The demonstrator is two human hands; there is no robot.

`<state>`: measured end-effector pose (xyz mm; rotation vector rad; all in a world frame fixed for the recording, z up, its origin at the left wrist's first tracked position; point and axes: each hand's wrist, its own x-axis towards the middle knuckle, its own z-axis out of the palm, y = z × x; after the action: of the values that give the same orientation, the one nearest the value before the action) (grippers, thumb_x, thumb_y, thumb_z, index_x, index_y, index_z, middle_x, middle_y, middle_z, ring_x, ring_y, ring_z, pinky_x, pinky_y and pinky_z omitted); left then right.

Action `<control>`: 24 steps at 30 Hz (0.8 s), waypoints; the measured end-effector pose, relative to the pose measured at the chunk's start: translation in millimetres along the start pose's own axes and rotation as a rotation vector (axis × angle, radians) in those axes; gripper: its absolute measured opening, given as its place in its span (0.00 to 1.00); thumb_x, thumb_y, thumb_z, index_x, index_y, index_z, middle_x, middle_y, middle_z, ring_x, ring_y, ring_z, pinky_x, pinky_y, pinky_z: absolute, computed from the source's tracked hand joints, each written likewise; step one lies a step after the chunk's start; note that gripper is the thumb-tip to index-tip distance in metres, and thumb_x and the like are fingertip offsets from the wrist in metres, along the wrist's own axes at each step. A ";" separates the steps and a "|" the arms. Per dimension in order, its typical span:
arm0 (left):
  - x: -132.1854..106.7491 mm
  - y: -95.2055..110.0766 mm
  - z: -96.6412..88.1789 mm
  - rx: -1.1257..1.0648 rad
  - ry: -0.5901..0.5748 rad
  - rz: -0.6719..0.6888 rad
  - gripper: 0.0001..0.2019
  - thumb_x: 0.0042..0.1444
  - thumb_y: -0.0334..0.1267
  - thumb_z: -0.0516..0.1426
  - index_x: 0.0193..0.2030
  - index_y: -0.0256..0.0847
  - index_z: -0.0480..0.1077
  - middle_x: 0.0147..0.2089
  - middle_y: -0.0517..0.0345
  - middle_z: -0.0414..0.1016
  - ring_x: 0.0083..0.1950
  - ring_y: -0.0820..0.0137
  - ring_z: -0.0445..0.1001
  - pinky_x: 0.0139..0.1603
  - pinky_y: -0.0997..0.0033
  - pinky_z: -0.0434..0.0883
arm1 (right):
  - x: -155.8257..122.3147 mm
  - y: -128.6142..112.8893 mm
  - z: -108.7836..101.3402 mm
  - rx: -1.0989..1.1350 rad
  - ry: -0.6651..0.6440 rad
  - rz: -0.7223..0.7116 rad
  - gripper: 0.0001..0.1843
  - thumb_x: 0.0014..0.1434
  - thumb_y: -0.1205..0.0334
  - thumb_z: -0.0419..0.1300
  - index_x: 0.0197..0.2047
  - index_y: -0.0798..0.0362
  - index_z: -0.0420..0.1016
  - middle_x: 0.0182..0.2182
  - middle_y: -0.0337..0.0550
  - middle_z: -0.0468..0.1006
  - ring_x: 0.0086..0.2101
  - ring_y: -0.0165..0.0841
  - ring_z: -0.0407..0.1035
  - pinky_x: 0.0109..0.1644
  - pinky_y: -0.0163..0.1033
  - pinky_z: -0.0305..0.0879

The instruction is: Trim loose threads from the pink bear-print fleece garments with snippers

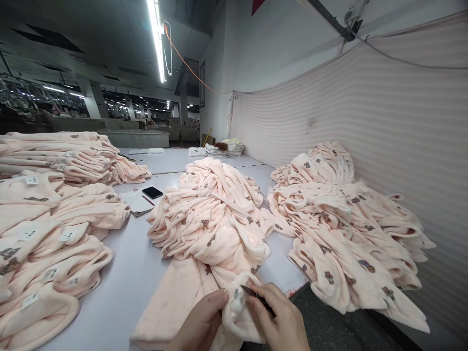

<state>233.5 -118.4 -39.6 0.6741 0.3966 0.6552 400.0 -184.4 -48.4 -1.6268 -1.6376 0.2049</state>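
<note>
At the bottom of the view, my left hand (204,317) pinches the edge of a pale pink fleece garment (239,321) between thumb and fingers. Closed around dark thread snips (266,304), my right hand (280,319) is at the same bit of fabric. The tip of the snips points at a small grey mark on the cloth, close to my left thumb. Most of the tool is hidden by my fingers. The held garment hangs off the front of a heaped pile of like garments (212,219), printed with small brown figures.
Labelled garments (54,243) lie on the left, with a folded stack (62,156) behind them. Another heap (340,229) overhangs the table edge at right. A phone (152,192) and papers (137,202) lie on the white table (124,273). Cloth bundles (234,147) sit at the back.
</note>
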 end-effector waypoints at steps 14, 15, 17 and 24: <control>6.7 6.8 -0.3 0.164 -0.058 -0.021 0.16 0.53 0.39 0.61 0.49 0.38 0.75 0.47 0.48 0.79 0.50 0.58 0.74 0.53 0.62 0.66 | -3.3 -4.4 -4.4 -0.127 -0.036 -0.020 0.10 0.64 0.59 0.53 0.44 0.45 0.73 0.36 0.39 0.79 0.36 0.34 0.75 0.37 0.32 0.69; 11.3 9.4 -1.0 0.198 -0.039 0.014 0.17 0.53 0.38 0.61 0.50 0.39 0.75 0.49 0.48 0.79 0.52 0.58 0.73 0.55 0.61 0.65 | -3.3 -4.5 -4.4 -0.082 -0.029 0.013 0.09 0.64 0.58 0.53 0.43 0.45 0.74 0.36 0.39 0.79 0.36 0.33 0.75 0.37 0.32 0.69; 24.0 14.8 -4.4 0.250 0.000 0.096 0.18 0.54 0.37 0.60 0.52 0.40 0.73 0.53 0.50 0.76 0.56 0.58 0.70 0.59 0.60 0.63 | -7.1 -6.5 0.6 -0.023 0.000 0.062 0.10 0.64 0.58 0.52 0.42 0.46 0.73 0.37 0.39 0.78 0.38 0.33 0.74 0.39 0.31 0.68; 44.2 23.4 -27.0 0.303 0.087 0.143 0.21 0.52 0.39 0.61 0.53 0.35 0.70 0.51 0.45 0.77 0.54 0.58 0.72 0.60 0.56 0.62 | -39.2 4.0 62.7 -0.124 -0.242 0.044 0.20 0.45 0.73 0.58 0.43 0.49 0.73 0.37 0.42 0.79 0.36 0.38 0.75 0.40 0.37 0.69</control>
<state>241.5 -62.9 -48.7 0.9704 0.5379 0.7697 358.2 -193.2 -108.9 -1.7892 -1.8272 0.3403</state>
